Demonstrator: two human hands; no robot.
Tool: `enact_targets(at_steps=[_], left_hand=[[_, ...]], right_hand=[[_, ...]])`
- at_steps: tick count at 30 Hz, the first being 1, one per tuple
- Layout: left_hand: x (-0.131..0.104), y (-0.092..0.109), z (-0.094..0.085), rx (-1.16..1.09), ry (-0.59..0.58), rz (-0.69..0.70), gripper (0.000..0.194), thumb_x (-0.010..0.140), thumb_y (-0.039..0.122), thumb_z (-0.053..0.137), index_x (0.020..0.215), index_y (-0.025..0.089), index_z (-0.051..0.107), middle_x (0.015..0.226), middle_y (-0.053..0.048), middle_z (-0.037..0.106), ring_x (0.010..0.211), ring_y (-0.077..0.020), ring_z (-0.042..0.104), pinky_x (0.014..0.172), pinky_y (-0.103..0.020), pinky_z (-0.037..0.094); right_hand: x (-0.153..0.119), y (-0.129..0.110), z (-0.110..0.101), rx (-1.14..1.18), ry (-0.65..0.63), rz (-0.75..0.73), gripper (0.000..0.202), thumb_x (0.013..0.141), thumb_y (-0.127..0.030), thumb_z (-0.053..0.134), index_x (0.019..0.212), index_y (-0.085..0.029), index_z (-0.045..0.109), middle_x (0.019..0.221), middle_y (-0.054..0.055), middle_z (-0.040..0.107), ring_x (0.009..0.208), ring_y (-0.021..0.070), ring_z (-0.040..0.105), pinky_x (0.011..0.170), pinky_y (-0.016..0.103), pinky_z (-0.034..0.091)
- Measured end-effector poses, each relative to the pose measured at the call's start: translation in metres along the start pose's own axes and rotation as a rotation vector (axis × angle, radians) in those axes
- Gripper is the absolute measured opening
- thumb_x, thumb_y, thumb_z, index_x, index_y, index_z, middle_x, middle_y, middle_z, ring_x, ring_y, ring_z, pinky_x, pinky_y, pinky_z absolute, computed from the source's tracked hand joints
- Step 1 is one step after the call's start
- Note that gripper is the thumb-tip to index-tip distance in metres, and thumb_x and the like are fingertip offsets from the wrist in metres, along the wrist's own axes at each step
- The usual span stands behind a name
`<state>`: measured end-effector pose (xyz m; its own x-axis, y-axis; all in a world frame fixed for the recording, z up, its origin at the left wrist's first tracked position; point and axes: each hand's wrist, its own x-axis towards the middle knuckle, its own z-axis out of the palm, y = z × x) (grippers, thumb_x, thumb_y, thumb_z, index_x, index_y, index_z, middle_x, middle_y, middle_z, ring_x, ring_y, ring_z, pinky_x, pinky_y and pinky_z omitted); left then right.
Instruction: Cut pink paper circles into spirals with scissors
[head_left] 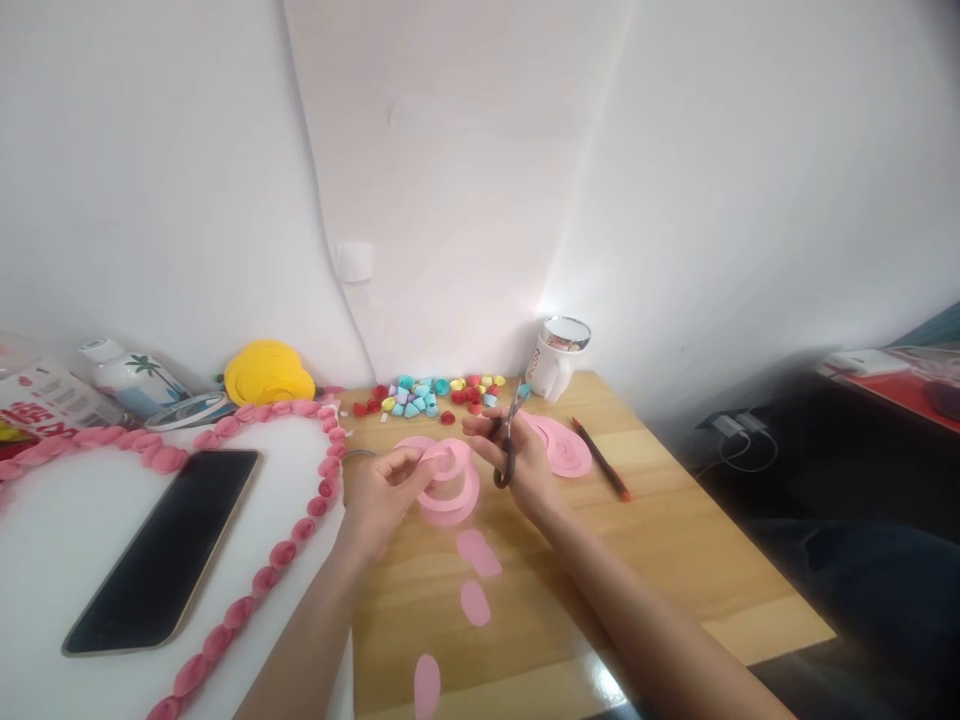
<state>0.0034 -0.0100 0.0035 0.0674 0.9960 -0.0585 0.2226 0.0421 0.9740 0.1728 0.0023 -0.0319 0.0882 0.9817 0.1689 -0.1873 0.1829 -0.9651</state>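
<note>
Between the fingers of my left hand point(382, 495) is a pink paper spiral point(457, 500), its loops hanging over the wooden table point(675, 550). My right hand point(529, 465) has its fingers in the dark handles of a pair of scissors point(510, 435), whose blades point up and away from me. The scissors are apart from the spiral in my left hand. Just beyond my right hand lies another pink paper spiral point(566, 445). Pink paper offcuts point(478, 553) lie on the table below my hands.
At the back are several small rolled paper flowers point(416, 397) and a white mug point(561, 360). A dark pen point(600, 460) lies at right. On the left, a phone point(165, 550) rests on a white board point(270, 640) edged with pink paper flowers point(262, 580). Behind it stands something yellow point(268, 374).
</note>
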Motion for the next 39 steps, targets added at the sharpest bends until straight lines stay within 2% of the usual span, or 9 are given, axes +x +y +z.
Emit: enact_targets(at_steps=[3,6,11,15,19,25,29,34,39], left_hand=[[0.0,0.001,0.0,-0.017,-0.005,-0.006,0.028,0.065,0.035,0.065,0.085,0.016,0.071,0.077,-0.003,0.07,0.07,-0.016,0.06,0.061,-0.022,0.045],[0.001,-0.001,0.0,-0.093,0.027,-0.037,0.031,0.064,0.034,0.066,0.088,0.014,0.071,0.076,-0.004,0.07,0.068,-0.0155,0.059,0.06,-0.022,0.045],[0.003,-0.005,0.0,-0.308,0.0,-0.057,0.036,0.065,0.036,0.067,0.091,0.012,0.069,0.077,-0.006,0.069,0.069,-0.0152,0.059,0.062,-0.024,0.046],[0.004,-0.007,0.001,-0.378,-0.02,-0.074,0.033,0.067,0.038,0.067,0.09,0.014,0.07,0.078,-0.006,0.07,0.074,-0.0171,0.061,0.068,-0.027,0.047],[0.004,-0.009,0.001,-0.345,-0.007,-0.054,0.029,0.064,0.038,0.068,0.08,0.014,0.071,0.071,-0.004,0.069,0.068,-0.0158,0.059,0.064,-0.026,0.046],[0.004,-0.011,0.003,-0.323,0.041,-0.051,0.019,0.059,0.032,0.071,0.064,0.013,0.069,0.059,0.0,0.062,0.057,-0.011,0.052,0.054,-0.022,0.042],[0.003,-0.007,0.003,-0.261,0.087,-0.038,0.018,0.059,0.03,0.07,0.056,0.013,0.064,0.053,0.002,0.056,0.052,-0.0091,0.047,0.049,-0.02,0.039],[0.003,-0.001,-0.005,-0.014,0.088,0.001,0.019,0.063,0.033,0.067,0.063,0.015,0.068,0.063,0.0,0.064,0.061,-0.0129,0.054,0.052,-0.02,0.042],[0.003,-0.003,-0.01,0.142,0.074,0.069,0.02,0.065,0.034,0.064,0.065,0.015,0.069,0.063,-0.001,0.065,0.06,-0.0138,0.055,0.051,-0.02,0.042]], right_hand=[[-0.002,-0.001,0.002,-0.051,-0.091,0.058,0.043,0.06,-0.036,0.074,0.092,-0.021,0.051,0.08,0.004,0.066,0.076,0.0196,0.062,0.067,0.032,0.047],[-0.006,-0.001,0.005,-0.073,-0.151,0.094,0.042,0.057,-0.036,0.076,0.087,-0.02,0.051,0.072,0.002,0.066,0.066,0.0172,0.061,0.061,0.029,0.046],[-0.007,-0.003,0.006,-0.101,-0.105,0.062,0.038,0.063,-0.037,0.072,0.092,-0.02,0.052,0.076,0.002,0.064,0.072,0.0165,0.059,0.068,0.031,0.047],[-0.007,-0.002,0.007,-0.124,-0.087,0.072,0.037,0.062,-0.037,0.072,0.089,-0.02,0.053,0.072,0.0,0.06,0.063,0.0139,0.055,0.059,0.027,0.044],[-0.01,0.0,0.01,-0.08,-0.11,0.11,0.039,0.056,-0.035,0.076,0.084,-0.02,0.054,0.067,-0.002,0.056,0.058,0.0118,0.051,0.052,0.024,0.041],[-0.014,-0.001,0.013,-0.067,-0.107,0.085,0.038,0.056,-0.036,0.076,0.082,-0.02,0.054,0.066,-0.002,0.055,0.056,0.011,0.05,0.05,0.023,0.04],[-0.013,-0.001,0.011,-0.113,-0.229,0.054,0.033,0.06,-0.039,0.074,0.08,-0.018,0.057,0.065,-0.002,0.056,0.059,0.0116,0.051,0.054,0.024,0.043],[-0.009,-0.008,0.002,-0.171,-0.382,0.075,0.039,0.061,-0.037,0.074,0.09,-0.016,0.06,0.071,0.001,0.06,0.066,0.0144,0.056,0.062,0.027,0.046],[-0.009,-0.011,-0.001,-0.29,-0.509,0.122,0.039,0.057,-0.038,0.076,0.084,-0.016,0.06,0.066,-0.001,0.056,0.058,0.0117,0.051,0.055,0.024,0.042]])
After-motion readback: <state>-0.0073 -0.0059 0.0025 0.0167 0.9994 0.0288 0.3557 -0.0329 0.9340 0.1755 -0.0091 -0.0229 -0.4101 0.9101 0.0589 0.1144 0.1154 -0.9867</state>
